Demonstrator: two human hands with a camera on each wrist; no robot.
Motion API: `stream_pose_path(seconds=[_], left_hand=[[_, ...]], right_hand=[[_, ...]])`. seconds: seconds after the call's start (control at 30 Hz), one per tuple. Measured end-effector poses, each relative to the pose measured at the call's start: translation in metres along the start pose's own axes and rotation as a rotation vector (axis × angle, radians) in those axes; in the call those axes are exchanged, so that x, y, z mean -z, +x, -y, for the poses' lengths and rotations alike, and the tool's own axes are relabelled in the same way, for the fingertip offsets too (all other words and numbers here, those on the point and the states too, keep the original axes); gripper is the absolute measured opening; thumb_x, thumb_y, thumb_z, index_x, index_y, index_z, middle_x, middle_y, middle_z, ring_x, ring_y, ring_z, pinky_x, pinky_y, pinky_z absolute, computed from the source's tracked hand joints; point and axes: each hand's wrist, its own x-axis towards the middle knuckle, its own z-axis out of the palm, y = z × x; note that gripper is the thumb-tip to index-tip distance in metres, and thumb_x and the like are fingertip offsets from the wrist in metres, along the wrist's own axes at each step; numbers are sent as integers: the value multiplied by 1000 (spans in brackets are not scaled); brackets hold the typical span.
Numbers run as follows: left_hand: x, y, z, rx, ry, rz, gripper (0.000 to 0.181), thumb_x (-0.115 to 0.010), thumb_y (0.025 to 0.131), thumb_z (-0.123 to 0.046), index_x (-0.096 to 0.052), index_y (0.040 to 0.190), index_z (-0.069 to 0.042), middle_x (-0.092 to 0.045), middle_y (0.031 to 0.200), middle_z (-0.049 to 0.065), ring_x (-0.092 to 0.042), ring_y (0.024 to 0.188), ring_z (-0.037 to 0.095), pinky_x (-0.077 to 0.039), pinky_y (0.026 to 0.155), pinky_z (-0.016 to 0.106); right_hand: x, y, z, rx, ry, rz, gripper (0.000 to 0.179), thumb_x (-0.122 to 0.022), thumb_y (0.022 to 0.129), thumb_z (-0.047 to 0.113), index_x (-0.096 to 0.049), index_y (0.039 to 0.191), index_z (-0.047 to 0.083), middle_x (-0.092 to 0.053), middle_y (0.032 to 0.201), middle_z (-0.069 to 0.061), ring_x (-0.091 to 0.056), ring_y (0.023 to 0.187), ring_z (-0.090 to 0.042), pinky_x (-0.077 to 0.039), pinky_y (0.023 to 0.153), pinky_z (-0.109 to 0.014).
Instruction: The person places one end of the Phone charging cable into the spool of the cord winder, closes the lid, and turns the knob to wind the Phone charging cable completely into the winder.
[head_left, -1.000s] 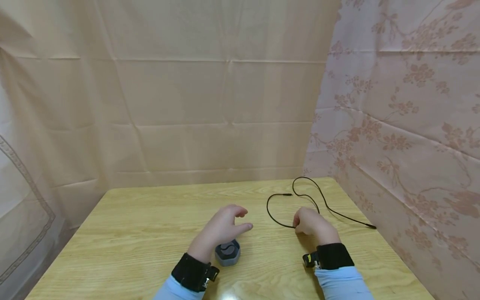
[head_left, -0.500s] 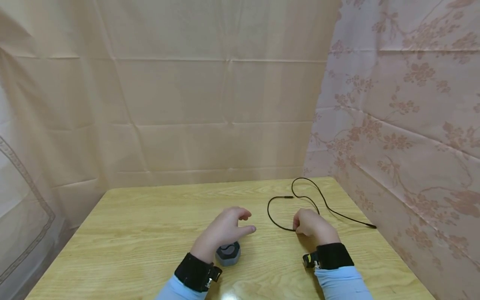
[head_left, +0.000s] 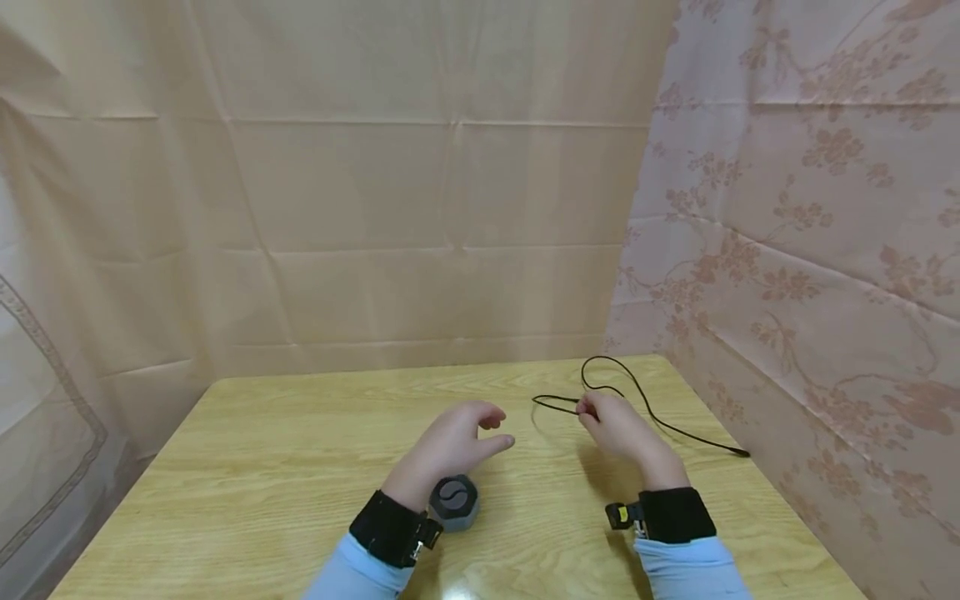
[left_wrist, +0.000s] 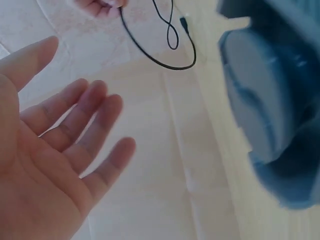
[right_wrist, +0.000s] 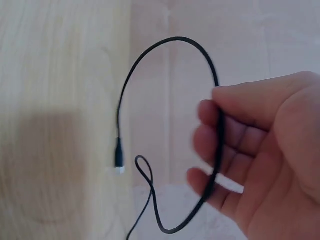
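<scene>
A thin black cable point(right_wrist: 176, 38) is pinched between the thumb and fingers of my right hand point(head_left: 617, 423), lifted above the table. In the right wrist view one connector point(right_wrist: 119, 154) with a metal tip hangs at the end of the near loop. The rest of the cable trails across the table to a second dark plug point(head_left: 741, 452) at the right edge. My left hand point(head_left: 455, 442) hovers with relaxed fingers and nothing in its grasp. Just below its wrist sits a grey and black hexagonal object point(head_left: 453, 502) with an S-shaped groove on top.
The light wooden table point(head_left: 300, 467) ends at a beige curtain point(head_left: 420, 208) behind. A pink floral cloth point(head_left: 810, 250) hangs along the right side. White fabric point(head_left: 45, 417) hangs at the left. Both wrists carry black straps with small cameras.
My right hand has risen from the tabletop, lifting the cable with it, and the near loop now looks flatter in the head view. The left hand has shifted slightly right.
</scene>
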Motion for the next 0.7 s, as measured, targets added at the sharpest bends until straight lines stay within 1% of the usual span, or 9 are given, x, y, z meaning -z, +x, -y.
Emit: stream_pose_path(seconds=[0.07, 0.2, 0.27, 0.33, 0.43, 0.57, 0.63, 0.7], left_hand=[[3, 1, -3, -1, -8, -24, 44, -69, 97, -41, -67, 129, -11, -68, 110, -1, -62, 103, 17, -52, 87, 38], [8, 3, -6, -35, -17, -78, 39, -70, 97, -38, -69, 126, -13, -65, 100, -5, -59, 92, 13, -50, 78, 33], [9, 5, -7, -63, -20, -107, 36, -71, 97, -37, -70, 124, -12, -65, 100, -5, -59, 92, 13, -51, 77, 32], [9, 6, -6, -80, -26, -129, 35, -72, 96, -36, -71, 122, -12, -64, 105, -5, -60, 94, 14, -51, 76, 31], [8, 7, -5, -96, -40, -149, 35, -73, 96, -35, -70, 123, -13, -60, 114, -5, -59, 103, 16, -52, 78, 33], [7, 10, -3, -117, -65, -159, 37, -71, 98, -33, -67, 128, -12, -58, 125, -2, -57, 116, 20, -52, 89, 39], [7, 11, -3, -123, -86, -151, 37, -69, 99, -32, -66, 130, -11, -60, 127, 0, -56, 119, 21, -51, 94, 42], [7, 12, -3, -131, -122, -130, 35, -66, 101, -30, -66, 130, -10, -62, 128, 3, -57, 122, 22, -49, 98, 46]], right_hand=[[2, 1, 5, 26, -2, -44, 6, -56, 104, 5, -61, 103, 5, -56, 83, -2, -50, 70, -17, -44, 65, -36], [4, 1, 17, 88, 8, -126, 5, -59, 103, 6, -64, 104, 6, -57, 82, 0, -50, 69, -14, -45, 64, -34], [5, 1, 24, 126, 20, -159, 5, -60, 103, 6, -65, 103, 6, -56, 82, 1, -50, 67, -14, -45, 63, -33], [5, 0, 31, 156, 28, -183, 5, -60, 102, 6, -65, 103, 8, -56, 81, 2, -49, 66, -13, -45, 62, -32], [5, -1, 42, 183, 38, -192, 6, -61, 103, 8, -66, 104, 10, -57, 84, 4, -50, 67, -12, -46, 61, -31], [4, -3, 55, 229, 39, -187, 6, -61, 103, 11, -67, 105, 12, -59, 88, 6, -51, 71, -11, -47, 62, -30], [3, -4, 60, 268, 43, -187, 6, -62, 103, 10, -67, 105, 12, -60, 90, 6, -52, 72, -11, -48, 64, -30], [2, -5, 64, 304, 44, -192, 6, -62, 103, 10, -67, 105, 13, -60, 92, 6, -52, 74, -10, -48, 65, -29]])
